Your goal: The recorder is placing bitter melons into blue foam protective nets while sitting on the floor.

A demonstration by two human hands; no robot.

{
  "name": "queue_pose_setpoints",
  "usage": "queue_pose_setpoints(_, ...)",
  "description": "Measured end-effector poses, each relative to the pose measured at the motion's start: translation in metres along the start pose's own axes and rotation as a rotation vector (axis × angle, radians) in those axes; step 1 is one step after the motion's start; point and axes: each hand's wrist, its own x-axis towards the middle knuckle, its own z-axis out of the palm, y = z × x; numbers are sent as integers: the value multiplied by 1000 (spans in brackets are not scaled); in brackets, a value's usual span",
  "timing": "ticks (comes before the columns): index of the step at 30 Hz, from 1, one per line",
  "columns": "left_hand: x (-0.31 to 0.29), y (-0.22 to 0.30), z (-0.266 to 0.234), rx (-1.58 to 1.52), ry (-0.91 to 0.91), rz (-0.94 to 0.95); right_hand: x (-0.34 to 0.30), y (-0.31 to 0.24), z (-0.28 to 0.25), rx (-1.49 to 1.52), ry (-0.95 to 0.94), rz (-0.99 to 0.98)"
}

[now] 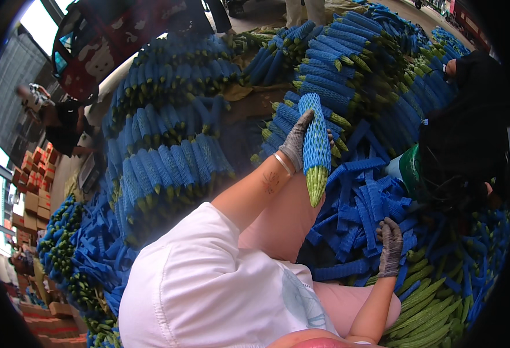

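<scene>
Holding one sleeved gourd (316,148) in left hand (297,141), right hand (390,246) on loose sleeves (359,203)

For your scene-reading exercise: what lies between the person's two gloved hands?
In the head view, loose blue foam net sleeves lie heaped between the left hand, holding a sleeved gourd, and the right hand.

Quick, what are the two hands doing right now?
Left hand: closed around a bitter gourd in blue net.
Right hand: fingers resting on loose blue net sleeves, holding nothing clearly.
</scene>
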Motion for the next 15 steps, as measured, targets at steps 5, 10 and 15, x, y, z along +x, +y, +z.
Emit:
queue_pose_setpoints(5, -3, -3, 0, 19, 20, 6, 0, 5, -3, -25, -2, 21)
queue_pose_setpoints(10, -6, -4, 3, 43, 18, 14, -2, 1, 3, -5, -1, 17)
queue_pose_setpoints(15, -1, -2, 0, 5, 1, 16, 0, 5, 2, 3, -15, -14)
